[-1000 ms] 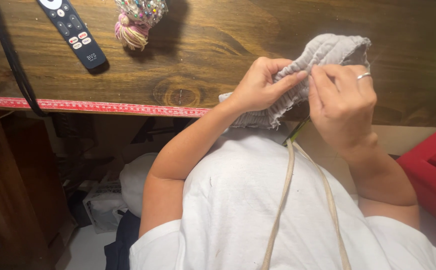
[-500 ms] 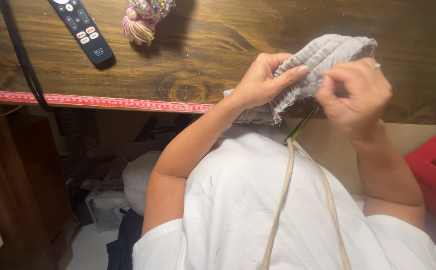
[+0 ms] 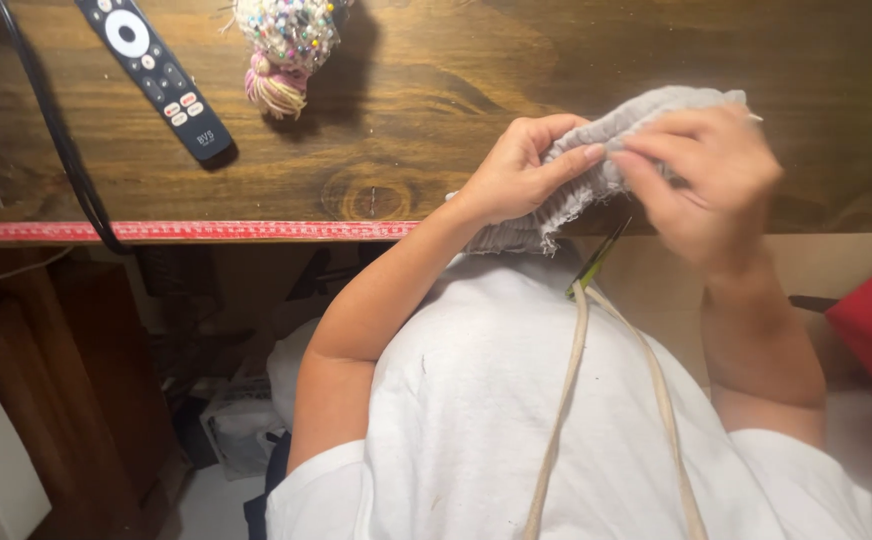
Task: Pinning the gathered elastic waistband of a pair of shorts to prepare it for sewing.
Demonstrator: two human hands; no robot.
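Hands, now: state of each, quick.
Left hand: closed, pinching the grey fabric at its edge.
Right hand: closed, fingers gripping the same grey fabric from the other side.

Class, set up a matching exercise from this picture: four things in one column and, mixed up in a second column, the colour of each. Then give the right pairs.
Things:
1. remote control
2. fabric piece, gripped by both hands
3. measuring tape along the table edge
4. shirt

Colours:
A. white
B. red
C. grey
D. black

Pairs: 1-D, 2-C, 3-B, 4-A
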